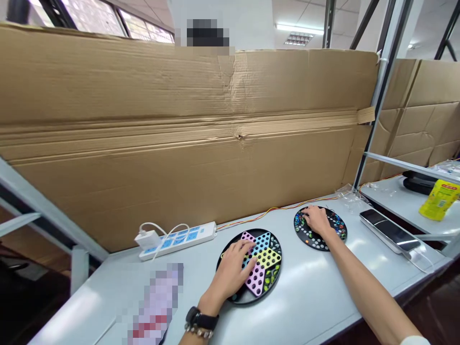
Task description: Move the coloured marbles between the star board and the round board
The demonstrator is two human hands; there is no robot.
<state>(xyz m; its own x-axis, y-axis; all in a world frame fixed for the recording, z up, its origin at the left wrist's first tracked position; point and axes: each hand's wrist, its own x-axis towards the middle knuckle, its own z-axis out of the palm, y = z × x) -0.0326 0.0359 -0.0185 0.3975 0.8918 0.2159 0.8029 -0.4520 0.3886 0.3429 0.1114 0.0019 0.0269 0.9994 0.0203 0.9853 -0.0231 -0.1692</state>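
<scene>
Two hands work over two round boards on the table (305, 306). The left hand (230, 268), fingers spread, presses the coloured star board (278, 258). The right hand (316, 221), fingers bunched, sits among marbles (339, 225) on a black board (312, 244); whether it grips any is unclear. One careless knock could scatter them off the table.

On the worktop (309, 306) to my left sits a white power strip (178, 240) with a charger (148, 238) plugged in. Coloured wires (276, 209) run along the tall cardboard sheet (179, 120) behind. A phone (390, 230) lies to my right, and a yellow packet (440, 199) stands further right.
</scene>
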